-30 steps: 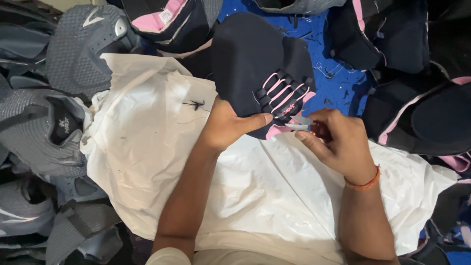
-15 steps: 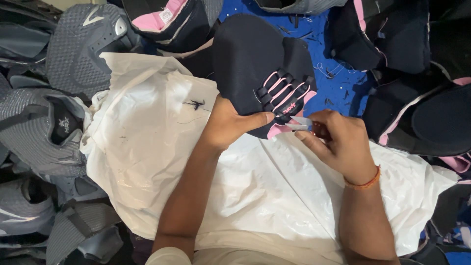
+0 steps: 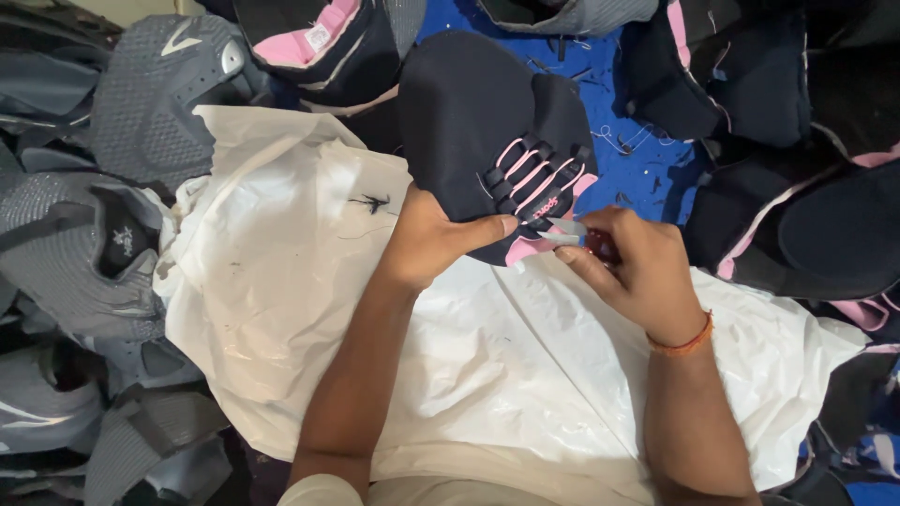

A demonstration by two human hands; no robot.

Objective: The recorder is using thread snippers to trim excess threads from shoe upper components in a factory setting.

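A dark navy shoe upper (image 3: 483,122) with pink lacing strips lies over the white plastic sheet (image 3: 309,309) on my lap. My left hand (image 3: 431,239) grips its near edge, thumb pressed on the fabric by the pink tongue. My right hand (image 3: 630,267) holds a small thread cutter (image 3: 567,231), its metal tip touching the pink edge of the upper. An orange band circles my right wrist.
Grey shoe uppers (image 3: 112,187) are piled at the left. More navy and pink uppers (image 3: 778,141) lie at the top and right on a blue cloth (image 3: 647,150) strewn with thread scraps. A bit of black thread (image 3: 373,202) rests on the white sheet.
My right hand has shifted the cutter slightly along the pink edge. The left hand and the upper have stayed almost still.
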